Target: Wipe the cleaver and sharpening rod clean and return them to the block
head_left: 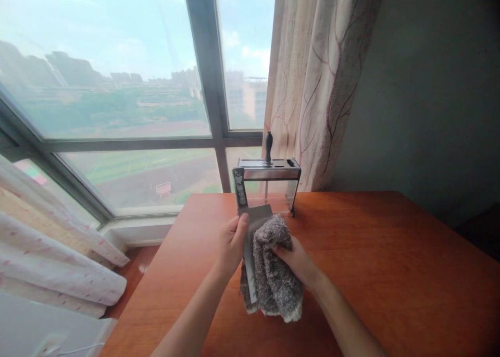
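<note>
My left hand (231, 242) grips a cleaver-like knife (250, 219) by the spine of its broad grey blade, with the dark handle pointing up and away. Against the blade's right face my right hand (297, 263) presses a fluffy grey cloth (275, 273), which hangs down below both hands. Both hands are held above the near middle of a reddish wooden table (371, 263). Just behind them stands a metal knife block (269, 174) with a black-handled tool (268, 146) standing in one slot.
A large window (117, 86) with grey frames fills the back left. A patterned curtain (320, 75) hangs right of it, beside a grey wall. White and pink bedding (50, 258) lies at the left, below table level.
</note>
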### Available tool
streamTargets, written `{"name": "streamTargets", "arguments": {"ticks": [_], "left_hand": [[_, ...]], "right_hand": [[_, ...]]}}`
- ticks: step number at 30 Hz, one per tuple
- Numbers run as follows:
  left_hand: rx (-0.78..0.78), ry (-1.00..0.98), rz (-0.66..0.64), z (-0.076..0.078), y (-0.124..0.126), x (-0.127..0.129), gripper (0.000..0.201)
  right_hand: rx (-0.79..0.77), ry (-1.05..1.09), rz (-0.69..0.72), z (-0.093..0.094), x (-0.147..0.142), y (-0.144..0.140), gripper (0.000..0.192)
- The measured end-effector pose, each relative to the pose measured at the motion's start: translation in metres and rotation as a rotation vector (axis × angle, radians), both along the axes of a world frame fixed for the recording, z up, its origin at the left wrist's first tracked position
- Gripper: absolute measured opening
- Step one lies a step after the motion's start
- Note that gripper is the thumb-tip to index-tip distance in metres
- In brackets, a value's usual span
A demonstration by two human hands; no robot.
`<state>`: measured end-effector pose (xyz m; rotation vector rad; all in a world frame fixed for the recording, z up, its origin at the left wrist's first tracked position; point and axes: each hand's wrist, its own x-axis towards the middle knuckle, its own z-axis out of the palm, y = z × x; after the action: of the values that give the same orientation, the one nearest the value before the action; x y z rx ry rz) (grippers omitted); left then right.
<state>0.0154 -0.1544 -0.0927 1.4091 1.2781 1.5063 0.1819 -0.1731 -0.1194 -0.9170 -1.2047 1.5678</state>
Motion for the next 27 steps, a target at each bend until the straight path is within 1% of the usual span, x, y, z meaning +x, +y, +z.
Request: {"name": "streamTargets", "arguments": {"ticks": [5,9,13,17,19,21,25,27], "left_hand": [[0.051,-0.063,0.164,0.003,0.002,-0.008,0.048],[0.055,-0.135,0.223,0.004,0.004,-0.011,0.046],[0.086,-0.188,0.304,0.004,0.005,-0.011,0.044],[0.070,-0.217,0.331,0.004,0.006,-0.009,0.046],[0.047,-0.217,0.307,0.003,0.005,-0.007,0.047],[0.035,-0.225,0.244,0.002,0.005,-0.004,0.045],[0.016,-0.207,0.034,0.000,0.002,0.001,0.041],[-0.015,-0.164,-0.066,0.001,0.000,0.003,0.041]], "right_hand": [[0.011,-0.009,0.083,-0.002,-0.003,0.000,0.045],[0.059,-0.038,0.083,0.000,-0.002,0.001,0.043],[0.018,-0.015,0.014,0.003,0.001,0.002,0.042],[-0.027,0.073,-0.136,0.002,0.004,0.003,0.040],[-0.044,0.132,-0.239,0.000,0.006,0.006,0.038],[-0.072,0.188,-0.352,-0.002,0.010,0.009,0.037],[-0.136,0.316,-0.567,-0.008,0.020,0.020,0.038],[-0.164,0.396,-0.601,-0.010,0.024,0.024,0.038]]}}
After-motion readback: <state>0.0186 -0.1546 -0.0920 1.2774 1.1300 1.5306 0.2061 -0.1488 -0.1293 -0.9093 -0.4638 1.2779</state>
